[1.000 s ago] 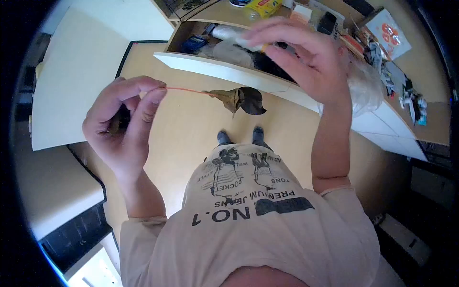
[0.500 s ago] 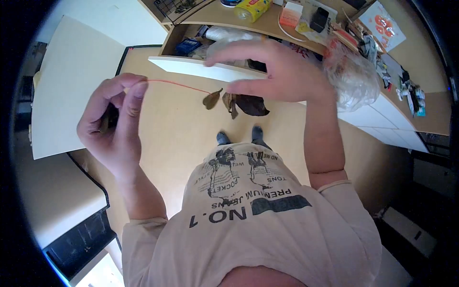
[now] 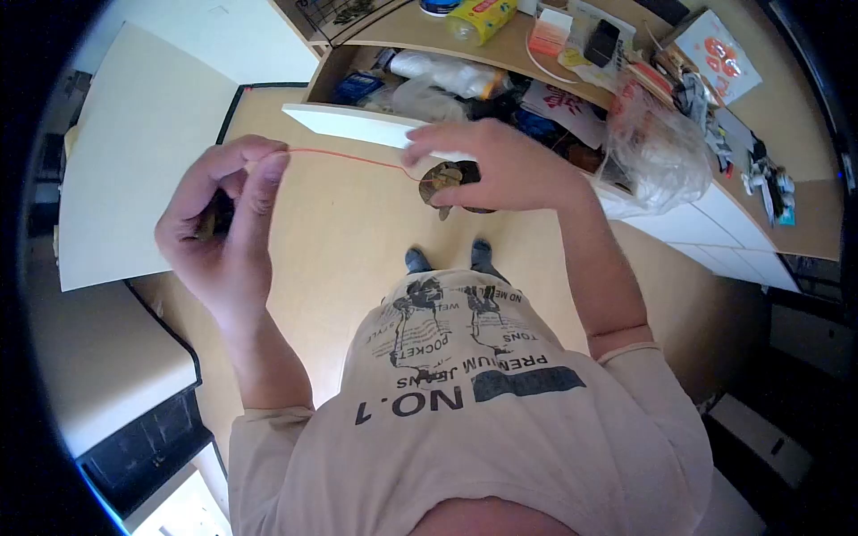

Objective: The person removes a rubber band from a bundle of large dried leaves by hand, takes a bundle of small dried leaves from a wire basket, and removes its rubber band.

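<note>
My left hand (image 3: 223, 214) pinches one end of a thin red string (image 3: 344, 155) between thumb and forefinger. Something dark shows inside its curled palm, too shaded to name. The string stretches right to a small bunch of dry brown leaves (image 3: 442, 175) hanging above the floor. Beside them is my right hand (image 3: 500, 170), open, its thumb and fingers apart. The right thumb overlaps some of the leaves; whether it touches them I cannot tell, and part of the bunch is hidden behind it.
An open drawer (image 3: 349, 122) ahead holds plastic bags and a blue packet (image 3: 357, 87). On the desk above stand a yellow bottle (image 3: 481, 20), a small box (image 3: 550, 32) and a clear plastic bag (image 3: 657, 156) hanging over the edge. A white panel (image 3: 143, 152) rises at left.
My right hand has moved down slightly, uncovering more of the drawer. The leaves have turned and now sit closer together, by the right thumb. The left hand has shifted slightly right, still pinching the string.
</note>
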Tool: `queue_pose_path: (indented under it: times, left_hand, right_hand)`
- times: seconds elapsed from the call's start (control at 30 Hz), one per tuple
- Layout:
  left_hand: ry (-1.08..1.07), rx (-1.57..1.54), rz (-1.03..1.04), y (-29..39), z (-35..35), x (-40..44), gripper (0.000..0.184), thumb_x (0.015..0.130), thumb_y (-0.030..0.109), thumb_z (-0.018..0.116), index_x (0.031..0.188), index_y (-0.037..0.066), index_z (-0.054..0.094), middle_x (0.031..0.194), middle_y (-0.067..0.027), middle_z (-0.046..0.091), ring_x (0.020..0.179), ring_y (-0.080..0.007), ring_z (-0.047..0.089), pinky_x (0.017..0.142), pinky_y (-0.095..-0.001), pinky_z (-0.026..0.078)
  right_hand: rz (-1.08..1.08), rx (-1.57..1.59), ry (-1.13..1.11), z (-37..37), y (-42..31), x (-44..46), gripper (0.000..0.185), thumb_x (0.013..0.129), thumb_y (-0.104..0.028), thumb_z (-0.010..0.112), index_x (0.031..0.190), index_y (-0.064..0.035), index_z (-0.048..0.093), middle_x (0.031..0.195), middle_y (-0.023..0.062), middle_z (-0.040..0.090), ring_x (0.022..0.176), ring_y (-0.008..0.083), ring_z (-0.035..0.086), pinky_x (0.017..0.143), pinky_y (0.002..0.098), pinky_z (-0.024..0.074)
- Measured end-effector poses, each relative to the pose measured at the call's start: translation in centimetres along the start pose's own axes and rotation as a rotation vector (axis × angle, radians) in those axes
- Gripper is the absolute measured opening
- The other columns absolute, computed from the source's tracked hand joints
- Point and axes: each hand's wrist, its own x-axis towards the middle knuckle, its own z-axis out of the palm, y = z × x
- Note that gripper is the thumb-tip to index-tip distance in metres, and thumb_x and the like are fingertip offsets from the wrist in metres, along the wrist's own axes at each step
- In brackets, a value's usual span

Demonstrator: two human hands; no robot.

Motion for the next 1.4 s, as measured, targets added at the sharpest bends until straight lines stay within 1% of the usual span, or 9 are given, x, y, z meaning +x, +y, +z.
queue_pose_path:
  times: [0.1, 0.17, 0.23, 0.33, 0.43, 0.57, 0.6, 1.13, 1.4]
  left_hand:
    - [-0.142, -0.031, -0.064, -0.2, 1.5, -0.5, 0.009, 0.082, -0.005, 0.073, 0.089, -0.001, 0.071, 0.074, 0.0026, 0.062, 0.061, -0.0015, 0.038, 0.054, -0.0165, 0.028]
    - [-0.210, -0.042, -0.086, -0.7, 2.8, -1.1, 0.011, 0.081, -0.006, 0.073, 0.090, -0.001, 0.071, 0.070, 0.0054, 0.055, 0.061, -0.0009, 0.038, 0.053, -0.0168, 0.026]
    - [-0.174, -0.252, -0.247, -2.4, 4.3, -2.4, 0.008, 0.091, 0.006, 0.068, 0.096, 0.000, 0.069, 0.065, 0.0069, 0.045, 0.057, -0.0009, 0.033, 0.051, -0.0179, 0.023]
    - [-0.092, -1.142, -0.891, -4.1, 5.5, -4.1, 0.043, 0.104, 0.041, 0.039, 0.106, 0.003, 0.059, 0.061, 0.0052, 0.030, 0.050, -0.0050, 0.022, 0.046, -0.0214, 0.021]
    - [0.096, -1.419, -1.225, -3.8, 6.6, -5.2, 0.048, 0.104, 0.042, 0.036, 0.117, 0.000, 0.055, 0.081, -0.0017, 0.047, 0.065, -0.0103, 0.039, 0.055, -0.0229, 0.033]
    - [0.099, -1.419, -1.209, -3.0, 7.4, -6.0, 0.054, 0.104, 0.042, 0.032, 0.131, -0.002, 0.048, 0.095, -0.0045, 0.051, 0.079, -0.0139, 0.045, 0.071, -0.0276, 0.040]
    - [0.030, -1.444, -1.148, -3.1, 7.4, -6.3, 0.056, 0.104, 0.041, 0.031, 0.135, -0.003, 0.044, 0.098, -0.0043, 0.051, 0.082, -0.0143, 0.045, 0.076, -0.0290, 0.040]
    - [-0.018, -1.463, -1.217, -4.3, 7.2, -6.5, 0.048, 0.100, 0.024, 0.032, 0.136, -0.006, 0.045, 0.120, -0.0120, 0.056, 0.106, -0.0206, 0.053, 0.097, -0.0324, 0.042]
    - [-0.012, -1.388, -1.169, -4.0, 7.1, -6.0, 0.038, 0.098, 0.014, 0.045, 0.133, -0.002, 0.049, 0.123, -0.0112, 0.058, 0.115, -0.0172, 0.056, 0.101, -0.0320, 0.045]
  right_hand:
    - [-0.026, 0.334, 0.163, -1.2, -2.2, 0.9, 0.026, 0.087, -0.011, 0.066, 0.111, -0.0022, 0.064, 0.092, 0.0051, 0.069, 0.080, 0.0146, 0.063, 0.071, 0.0305, 0.0485]
    - [0.091, 0.889, 0.044, -0.6, -4.1, 1.6, 0.019, 0.095, -0.016, 0.060, 0.104, -0.0001, 0.065, 0.084, 0.0024, 0.064, 0.073, 0.0060, 0.057, 0.063, 0.0235, 0.0445]
    - [0.210, 0.903, 0.005, -0.4, -5.0, 1.2, 0.022, 0.099, -0.019, 0.054, 0.097, -0.0005, 0.065, 0.072, -0.0019, 0.057, 0.063, 0.0022, 0.048, 0.054, 0.0196, 0.0369]
    - [0.231, 0.857, 0.262, 1.4, -4.7, 0.6, 0.022, 0.098, -0.019, 0.057, 0.088, -0.0015, 0.065, 0.060, -0.0069, 0.044, 0.054, 0.0008, 0.036, 0.049, 0.0210, 0.0256]
    - [0.298, 0.500, 0.351, 2.3, -5.3, -0.4, 0.012, 0.086, -0.015, 0.071, 0.090, -0.0033, 0.069, 0.058, -0.0074, 0.039, 0.053, 0.0011, 0.030, 0.047, 0.0226, 0.0212]
    - [0.129, 0.272, 0.462, 3.6, -5.3, -0.2, 0.024, 0.072, -0.011, 0.080, 0.094, -0.0043, 0.071, 0.066, 0.0022, 0.060, 0.053, 0.0087, 0.044, 0.048, 0.0243, 0.0339]
    - [0.144, 0.213, 0.412, 3.7, -5.1, -0.2, 0.027, 0.072, -0.018, 0.079, 0.092, -0.0066, 0.066, 0.075, 0.0077, 0.066, 0.064, 0.0244, 0.065, 0.056, 0.0352, 0.0507]
    - [0.154, -0.068, 0.231, 3.3, -3.6, 0.6, 0.016, 0.080, -0.022, 0.071, 0.084, -0.0075, 0.064, 0.071, 0.0093, 0.063, 0.064, 0.0303, 0.063, 0.058, 0.0407, 0.0505]
    - [0.218, 0.228, 0.499, 3.9, -3.3, 1.7, 0.009, 0.080, -0.009, 0.070, 0.088, -0.0046, 0.070, 0.077, 0.0093, 0.069, 0.059, 0.0218, 0.064, 0.053, 0.0323, 0.0490]
